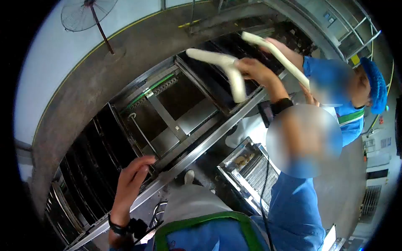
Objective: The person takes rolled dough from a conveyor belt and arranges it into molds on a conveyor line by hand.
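My right hand [253,70], closed, grips a pale dough strip [211,57] whose two lengths spread apart from my fingers, one to the left and one downward, over a dark tray [213,79]. At the lower left, my left hand [136,178] rests by the near corner of the dark trays [98,146]; its fingers point right and hold nothing that I can see. A co-worker's hands hold another long pale strip [282,58] at the upper right.
A metal conveyor frame [197,146] runs diagonally, with an open section and a thin hooked rod [140,131]. Below it stands a metal bin with mesh [257,175]. A co-worker in blue [351,113] is close on the right. A fan [88,12] stands behind.
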### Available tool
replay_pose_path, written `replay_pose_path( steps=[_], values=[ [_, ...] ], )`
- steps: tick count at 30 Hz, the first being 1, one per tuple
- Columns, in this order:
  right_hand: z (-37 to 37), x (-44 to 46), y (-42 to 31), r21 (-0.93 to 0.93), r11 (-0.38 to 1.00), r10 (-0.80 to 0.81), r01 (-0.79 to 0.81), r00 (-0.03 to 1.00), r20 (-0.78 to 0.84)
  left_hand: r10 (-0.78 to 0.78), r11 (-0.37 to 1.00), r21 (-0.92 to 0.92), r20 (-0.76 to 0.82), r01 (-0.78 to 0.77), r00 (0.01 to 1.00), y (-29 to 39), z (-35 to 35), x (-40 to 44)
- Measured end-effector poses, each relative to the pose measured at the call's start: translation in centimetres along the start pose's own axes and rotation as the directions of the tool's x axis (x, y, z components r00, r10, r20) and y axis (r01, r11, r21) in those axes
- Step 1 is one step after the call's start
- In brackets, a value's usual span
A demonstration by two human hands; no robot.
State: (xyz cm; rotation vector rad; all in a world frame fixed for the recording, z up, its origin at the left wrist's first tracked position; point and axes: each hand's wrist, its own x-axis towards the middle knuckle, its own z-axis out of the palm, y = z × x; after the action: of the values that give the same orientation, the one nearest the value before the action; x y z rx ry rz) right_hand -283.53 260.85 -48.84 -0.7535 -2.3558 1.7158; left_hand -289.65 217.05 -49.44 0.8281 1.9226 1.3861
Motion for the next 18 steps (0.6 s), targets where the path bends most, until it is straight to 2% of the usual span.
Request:
replay_pose_path(
  steps=[2,3,4,5,6,7,8,10,12,14,15,16,18],
  values=[
    [0.7,-0.5,1.2,-0.328,0.924,0.148,-0.196,0.975,-0.166,0.002,1.0,-0.003,0.078,-0.002,0.997,1.3,1.4,1.7],
    [0.5,-1.5,1.9,-0.24,0.953,0.145,-0.186,0.973,-0.181,0.017,1.0,-0.019,0.149,-0.014,0.989,2.0,2.3,2.9],
    [0.3,-2.9,2.4,-0.227,0.953,0.163,-0.203,0.97,-0.182,0.074,0.997,0.01,0.201,-0.078,0.977,2.1,3.1,4.1],
    [-0.2,-4.7,3.0,-0.166,0.969,0.164,-0.182,0.979,-0.12,0.131,0.989,0.035,0.261,-0.144,0.957,1.6,4.1,5.6],
    [-0.6,-6.7,3.9,-0.101,0.981,0.158,-0.163,0.985,-0.063,0.106,0.994,-0.015,0.325,-0.107,0.94,1.2,5.2,7.0],
    [-0.7,-8.9,4.9,-0.066,0.986,0.146,-0.154,0.983,-0.108,0.088,0.996,-0.061,0.389,-0.069,0.917,0.7,6.4,8.6],
    [-1.1,-11.2,6.2,-0.068,0.983,0.163,-0.17,0.982,-0.094,0.118,0.993,-0.036,0.381,-0.113,0.917,-0.3,7.8,10.2],
    [-0.4,-16.8,8.3,0.024,0.986,0.168,-0.167,0.98,-0.106,0.004,0.997,0.074,0.378,-0.035,0.926,-2.9,9.9,13.9],
    [0.7,-22.1,12.5,0.202,0.955,0.232,-0.216,0.971,-0.059,-0.113,0.982,0.177,0.281,0.064,0.953,-3.5,11.5,15.9],
    [3.5,-29.0,15.6,0.112,0.924,0.381,-0.365,0.906,-0.188,-0.09,0.994,0.079,0.17,0.077,0.981,-5.9,13.1,18.1],
    [4.5,-32.0,17.2,0.038,0.878,0.475,-0.478,0.856,-0.204,-0.21,0.92,-0.253,0.326,0.299,0.922,-3.0,13.1,15.6],
    [5.0,-35.3,19.2,-0.022,0.806,0.574,-0.591,0.791,-0.213,0.016,0.991,-0.128,0.45,0.047,0.893,-7.8,12.2,18.6],
    [7.6,-42.6,22.4,0.032,0.732,0.646,-0.681,0.678,-0.352,0.053,0.993,-0.121,0.514,0.011,0.856,-6.5,11.9,15.5]
  ],
)
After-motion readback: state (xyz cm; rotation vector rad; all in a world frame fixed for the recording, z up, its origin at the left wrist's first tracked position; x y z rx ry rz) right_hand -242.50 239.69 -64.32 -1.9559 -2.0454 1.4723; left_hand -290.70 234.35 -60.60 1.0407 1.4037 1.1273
